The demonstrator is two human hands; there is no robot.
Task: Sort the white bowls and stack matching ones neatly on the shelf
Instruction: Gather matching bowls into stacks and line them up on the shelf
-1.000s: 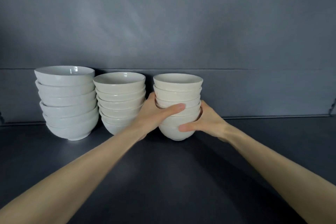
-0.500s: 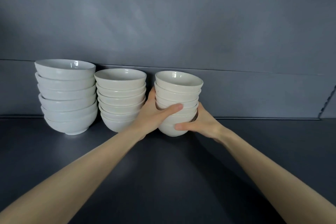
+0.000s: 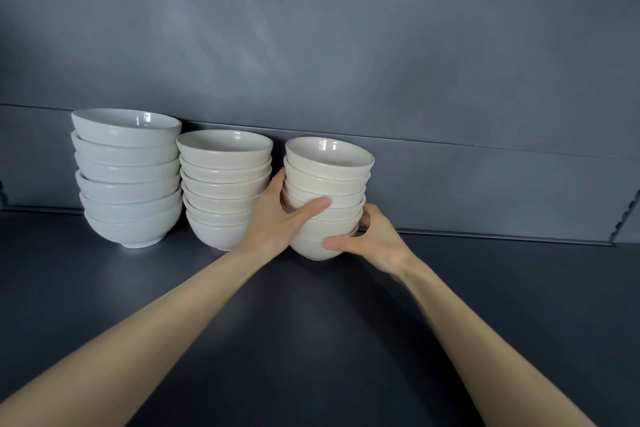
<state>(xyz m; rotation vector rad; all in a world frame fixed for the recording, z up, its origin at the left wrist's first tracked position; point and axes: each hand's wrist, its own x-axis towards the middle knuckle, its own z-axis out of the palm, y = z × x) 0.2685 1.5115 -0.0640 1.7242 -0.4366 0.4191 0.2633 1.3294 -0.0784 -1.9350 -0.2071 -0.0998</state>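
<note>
On the shelf (image 3: 311,340), just before the back wall (image 3: 346,45), the left stack (image 3: 128,184), middle stack (image 3: 221,191) and right stack (image 3: 329,177) are standing in a row. The left hand (image 3: 277,222) is holding the right stack's left side, the right hand (image 3: 374,239) its right side.

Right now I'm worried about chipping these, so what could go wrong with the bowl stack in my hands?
1. The right stack leans, its top bowl tilted; a quick push could slide upper bowls off.
2. Your left hand sits in the narrow gap beside the middle stack; pulling out may knock it.
3. Your right hand grips only the lowest bowls, leaving that side's upper ones unsupported.
</note>
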